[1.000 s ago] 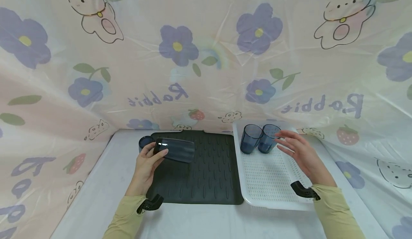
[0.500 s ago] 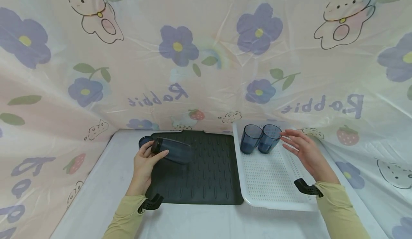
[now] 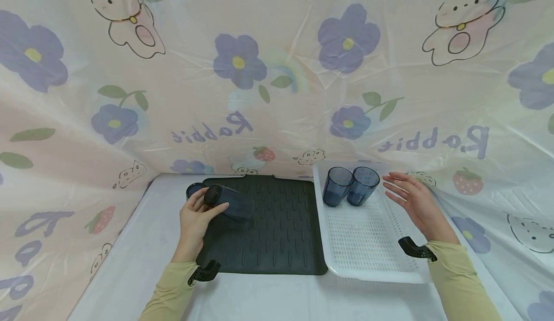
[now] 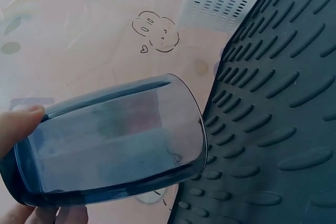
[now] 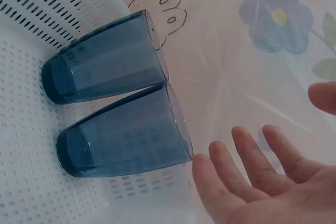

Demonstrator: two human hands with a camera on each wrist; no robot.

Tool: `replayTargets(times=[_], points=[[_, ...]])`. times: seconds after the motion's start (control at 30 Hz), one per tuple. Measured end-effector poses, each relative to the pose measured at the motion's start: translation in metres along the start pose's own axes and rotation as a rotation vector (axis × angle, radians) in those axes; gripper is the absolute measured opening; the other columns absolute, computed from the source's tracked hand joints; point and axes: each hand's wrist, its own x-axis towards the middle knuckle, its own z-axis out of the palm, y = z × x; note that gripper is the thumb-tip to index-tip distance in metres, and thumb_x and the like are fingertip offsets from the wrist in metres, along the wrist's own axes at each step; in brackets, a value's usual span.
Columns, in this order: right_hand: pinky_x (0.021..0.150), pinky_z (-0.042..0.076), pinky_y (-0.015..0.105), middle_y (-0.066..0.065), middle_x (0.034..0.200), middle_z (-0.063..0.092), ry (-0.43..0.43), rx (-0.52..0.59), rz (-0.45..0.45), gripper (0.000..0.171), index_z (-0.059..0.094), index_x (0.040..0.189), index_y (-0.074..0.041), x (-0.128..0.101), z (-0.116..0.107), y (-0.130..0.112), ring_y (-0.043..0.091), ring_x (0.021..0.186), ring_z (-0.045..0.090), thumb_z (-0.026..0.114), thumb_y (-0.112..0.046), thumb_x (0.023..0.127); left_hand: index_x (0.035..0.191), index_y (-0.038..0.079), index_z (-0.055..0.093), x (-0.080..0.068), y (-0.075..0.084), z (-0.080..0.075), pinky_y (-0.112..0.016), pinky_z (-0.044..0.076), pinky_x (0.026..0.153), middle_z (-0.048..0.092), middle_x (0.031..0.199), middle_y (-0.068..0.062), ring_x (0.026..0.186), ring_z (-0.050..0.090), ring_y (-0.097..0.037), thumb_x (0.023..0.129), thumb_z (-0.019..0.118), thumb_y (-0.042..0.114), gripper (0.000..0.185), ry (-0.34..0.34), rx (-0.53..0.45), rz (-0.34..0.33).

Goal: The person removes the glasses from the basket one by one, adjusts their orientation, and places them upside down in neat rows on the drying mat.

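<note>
Just now, as I watch, the translucent blue glass tumbler point(image 3: 235, 204) in the person's left hand point(image 3: 194, 222) has tipped further, its thick base turning up and its mouth dipping towards four o'clock; to my eye it is partway to upside down and not yet set on anything. The left fingers and thumb grip its base end, over the ten o'clock part of a black ridged mat point(image 3: 285, 239). The right hand point(image 3: 413, 203) has drawn slightly back towards three o'clock, its fingers loosely spread and holding nothing, just beside two upright blue tumblers point(image 3: 362, 189) at eleven o'clock in the white perforated plastic tray point(image 3: 359, 244). Beyond the left hand shows a dark blue round vessel point(image 3: 194, 188), mostly hidden; I cannot tell what it stands on. Mat and tray lie side by side on a white-covered bench point(image 3: 298, 297), and a pale flower-printed plastic sheet point(image 3: 277, 8) rises from nine o'clock round to three.
</note>
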Motion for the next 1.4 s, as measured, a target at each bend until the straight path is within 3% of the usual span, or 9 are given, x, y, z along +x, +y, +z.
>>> replayTargets(times=[0.5, 0.93, 1.17, 1.4], points=[[0.092, 0.05, 0.026, 0.002, 0.124, 0.058, 0.032, 0.013, 0.027, 0.026, 0.049, 0.129, -0.007, 0.003, -0.009, 0.002, 0.013, 0.115, 0.057, 0.042, -0.011, 0.104, 0.133, 0.009, 0.055, -0.001, -0.006, 0.008, -0.019, 0.051, 0.085, 0.058, 0.125, -0.009, 0.106, 0.058, -0.019, 0.069, 0.086, 0.005, 0.071, -0.046, 0.079, 0.148], [0.092, 0.05, 0.026, 0.002, 0.122, 0.059, 0.045, 0.019, 0.036, 0.024, 0.053, 0.125, -0.008, 0.003, -0.014, 0.004, 0.011, 0.11, 0.059, 0.043, -0.01, 0.103, 0.13, 0.016, 0.058, -0.001, -0.009, 0.014, -0.023, 0.051, 0.088, 0.06, 0.123, -0.007, 0.11, 0.057, -0.017, 0.067, 0.088, 0.007, 0.071, -0.048, 0.12, 0.186], [0.092, 0.049, 0.024, 0.0, 0.121, 0.059, 0.051, 0.0, 0.048, 0.024, 0.051, 0.126, -0.009, 0.005, -0.017, 0.007, 0.009, 0.11, 0.058, 0.043, -0.012, 0.103, 0.132, 0.005, 0.056, -0.015, 0.018, 0.02, -0.04, 0.047, 0.097, 0.058, 0.125, -0.016, 0.113, 0.055, -0.026, 0.069, 0.083, -0.005, 0.069, -0.045, 0.154, 0.194], [0.093, 0.049, 0.024, -0.001, 0.122, 0.058, 0.051, 0.003, 0.06, 0.024, 0.049, 0.127, -0.009, 0.007, -0.021, 0.01, 0.009, 0.111, 0.057, 0.043, -0.013, 0.104, 0.132, 0.003, 0.055, -0.013, 0.02, 0.023, -0.043, 0.044, 0.1, 0.056, 0.128, -0.017, 0.118, 0.053, -0.028, 0.069, 0.083, -0.007, 0.069, -0.034, 0.161, 0.205]])
